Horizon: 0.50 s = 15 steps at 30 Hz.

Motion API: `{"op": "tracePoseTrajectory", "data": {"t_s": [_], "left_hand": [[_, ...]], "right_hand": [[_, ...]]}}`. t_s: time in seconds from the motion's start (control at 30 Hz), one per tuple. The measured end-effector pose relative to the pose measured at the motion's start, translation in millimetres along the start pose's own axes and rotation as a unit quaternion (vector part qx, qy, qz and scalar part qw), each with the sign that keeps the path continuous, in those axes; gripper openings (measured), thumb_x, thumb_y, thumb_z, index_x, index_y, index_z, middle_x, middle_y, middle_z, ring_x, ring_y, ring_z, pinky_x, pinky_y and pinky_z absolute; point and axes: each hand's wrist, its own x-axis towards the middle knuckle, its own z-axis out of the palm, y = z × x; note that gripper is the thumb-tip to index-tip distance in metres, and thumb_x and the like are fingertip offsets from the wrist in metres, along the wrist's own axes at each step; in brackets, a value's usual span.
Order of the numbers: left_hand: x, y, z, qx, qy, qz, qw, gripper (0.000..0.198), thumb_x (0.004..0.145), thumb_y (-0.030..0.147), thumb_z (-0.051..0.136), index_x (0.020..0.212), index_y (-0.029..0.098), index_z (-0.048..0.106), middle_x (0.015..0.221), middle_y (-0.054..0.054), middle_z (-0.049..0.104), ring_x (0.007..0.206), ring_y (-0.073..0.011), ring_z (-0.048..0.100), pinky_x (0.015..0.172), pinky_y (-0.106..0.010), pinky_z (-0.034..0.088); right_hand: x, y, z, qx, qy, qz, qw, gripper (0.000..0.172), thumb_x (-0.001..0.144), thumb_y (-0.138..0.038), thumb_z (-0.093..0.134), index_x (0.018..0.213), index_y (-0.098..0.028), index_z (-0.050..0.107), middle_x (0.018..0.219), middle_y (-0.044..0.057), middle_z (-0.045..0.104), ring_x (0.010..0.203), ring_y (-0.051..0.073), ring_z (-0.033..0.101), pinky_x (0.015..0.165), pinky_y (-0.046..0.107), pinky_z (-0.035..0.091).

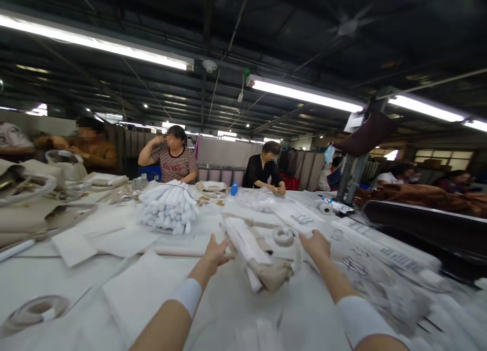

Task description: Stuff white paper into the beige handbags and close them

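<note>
A folded bundle of beige and white material (253,252) is at the middle of the table, slightly blurred. My left hand (215,252) is just left of it, fingers apart and holding nothing. To the right, beyond a gap, my right hand (316,243) is open with its fingers spread near clear plastic wrapping. Between the bundle and my right hand lies a small ring-shaped roll (283,236). White bands circle both of my wrists.
A tied bundle of white padded rolls (167,206) stands behind on the left. White sheets (142,290) and a coiled strip (36,310) lie at left. Plastic-wrapped packs (391,249) line the right. People sit across the table (213,224).
</note>
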Motion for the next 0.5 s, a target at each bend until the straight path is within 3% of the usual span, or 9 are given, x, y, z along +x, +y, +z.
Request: {"op": "tracePoseTrajectory", "data": {"t_s": [0.03, 0.1, 0.2, 0.3, 0.4, 0.5], "left_hand": [[18, -4, 14.0, 0.013, -0.003, -0.001, 1.000, 0.071, 0.090, 0.034, 0.053, 0.145, 0.020, 0.011, 0.145, -0.017, 0.036, 0.110, -0.0215, 0.054, 0.073, -0.028, 0.051], [33, -30, 32.3, 0.045, -0.019, -0.009, 0.999, 0.071, 0.085, 0.027, 0.058, 0.143, 0.017, 0.020, 0.143, -0.018, 0.038, 0.111, -0.0245, 0.054, 0.076, -0.031, 0.051], [18, -83, 35.0, 0.095, -0.043, -0.007, 0.994, 0.061, 0.076, 0.019, 0.065, 0.131, 0.012, 0.042, 0.126, -0.016, 0.054, 0.103, -0.0226, 0.058, 0.080, -0.029, 0.049], [-16, -112, 18.9, 0.128, -0.070, 0.004, 0.989, 0.042, 0.077, 0.018, 0.060, 0.118, 0.011, 0.052, 0.102, -0.010, 0.062, 0.090, -0.0194, 0.060, 0.077, -0.027, 0.048], [-59, -114, -7.2, 0.135, -0.142, 0.017, 0.981, 0.030, 0.077, 0.019, 0.062, 0.107, 0.014, 0.059, 0.077, -0.002, 0.061, 0.074, -0.0163, 0.060, 0.067, -0.026, 0.049], [-112, -114, -49.3, 0.121, -0.215, 0.018, 0.969, 0.029, 0.081, 0.029, 0.067, 0.106, 0.016, 0.060, 0.080, -0.001, 0.063, 0.076, -0.0156, 0.061, 0.071, -0.029, 0.051]], "right_hand": [[12, 1, 6, -0.009, 0.016, 0.008, 1.000, 0.041, 0.089, -0.030, 0.043, 0.114, -0.002, 0.060, 0.107, 0.025, 0.066, 0.103, 0.032, 0.063, 0.084, 0.039, 0.049], [19, 7, 23, -0.029, 0.013, 0.013, 0.999, 0.044, 0.088, -0.024, 0.043, 0.123, 0.000, 0.053, 0.116, 0.025, 0.063, 0.112, 0.032, 0.058, 0.092, 0.037, 0.045], [-2, 23, 50, -0.044, -0.024, -0.007, 0.999, 0.043, 0.086, -0.020, 0.045, 0.124, -0.001, 0.054, 0.119, 0.022, 0.063, 0.115, 0.029, 0.058, 0.095, 0.033, 0.043], [-31, 35, 62, -0.052, -0.064, -0.030, 0.996, 0.037, 0.084, -0.017, 0.046, 0.114, -0.003, 0.062, 0.114, 0.020, 0.066, 0.110, 0.029, 0.061, 0.092, 0.032, 0.044], [-57, 32, 53, -0.054, -0.086, -0.066, 0.993, 0.034, 0.084, -0.018, 0.046, 0.110, -0.006, 0.065, 0.113, 0.018, 0.068, 0.106, 0.026, 0.062, 0.092, 0.032, 0.044], [-88, 12, 34, -0.050, -0.111, -0.129, 0.984, 0.031, 0.084, -0.020, 0.048, 0.107, -0.010, 0.067, 0.108, 0.013, 0.070, 0.102, 0.023, 0.064, 0.089, 0.029, 0.046]]}}
